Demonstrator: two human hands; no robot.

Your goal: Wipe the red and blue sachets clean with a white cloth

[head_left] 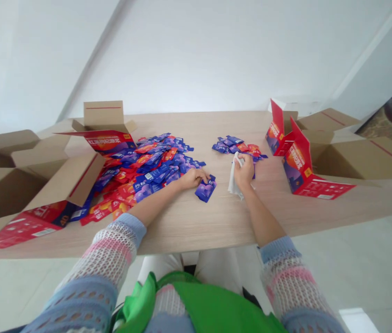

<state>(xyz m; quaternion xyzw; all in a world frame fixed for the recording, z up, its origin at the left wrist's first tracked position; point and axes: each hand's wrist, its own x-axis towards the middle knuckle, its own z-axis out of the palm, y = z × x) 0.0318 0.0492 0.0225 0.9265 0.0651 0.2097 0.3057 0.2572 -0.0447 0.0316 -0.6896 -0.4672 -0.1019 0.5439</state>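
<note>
Gripping white tissue (235, 181) in R hand (243, 170) — L hand (192, 178) curled against purple sachet (205, 191), grip unclear, beside sachet pile (150, 166) on bench (196, 222).

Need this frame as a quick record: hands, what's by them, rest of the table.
left hand: resting on the wooden table, fingertips by a blue-purple sachet
right hand: gripping a white tissue or cloth
nearby: large heap of red and blue sachets; smaller heap of sachets
rest: open cardboard boxes; red printed cartons
</note>
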